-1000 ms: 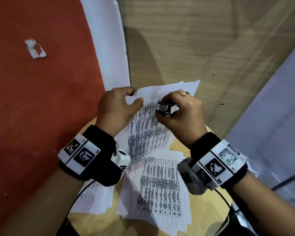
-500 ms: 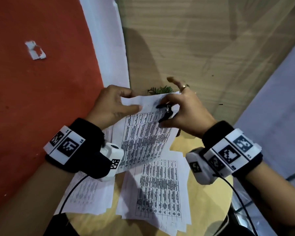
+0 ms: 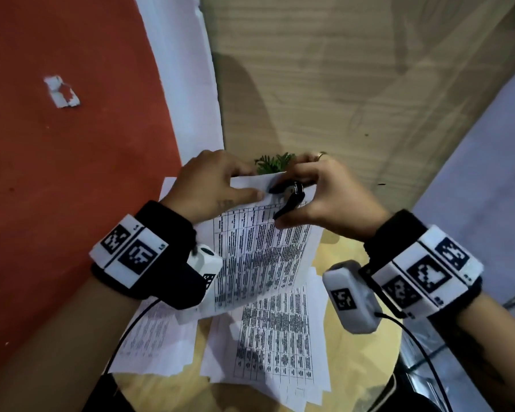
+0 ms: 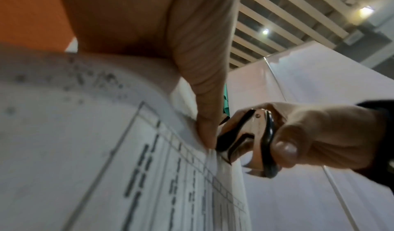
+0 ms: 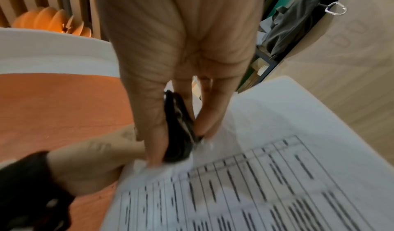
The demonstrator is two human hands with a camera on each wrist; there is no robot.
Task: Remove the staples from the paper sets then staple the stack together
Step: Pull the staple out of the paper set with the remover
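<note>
A printed paper set (image 3: 256, 251) is lifted above the round table, tilted up toward me. My left hand (image 3: 217, 185) pinches its top edge, thumb on the printed face (image 4: 206, 133). My right hand (image 3: 324, 197) grips a black and metal staple remover (image 3: 290, 194) with thumb and fingers, its claws (image 4: 241, 150) set against the top edge of the sheets right beside my left thumb. In the right wrist view the staple remover (image 5: 179, 130) touches the paper (image 5: 255, 175) near the corner. The staple itself is hidden.
Two more printed paper piles (image 3: 277, 349) (image 3: 155, 337) lie on the small round wooden table (image 3: 366, 367). A green plant (image 3: 272, 162) peeks over the held sheets. Red floor (image 3: 72, 173) with a torn paper scrap (image 3: 61, 92) lies left; wood floor ahead.
Both hands raised the paper set off the table and tilted it up. The right hand's staple remover stayed at the top edge, shifting slightly to the right with the sheets.
</note>
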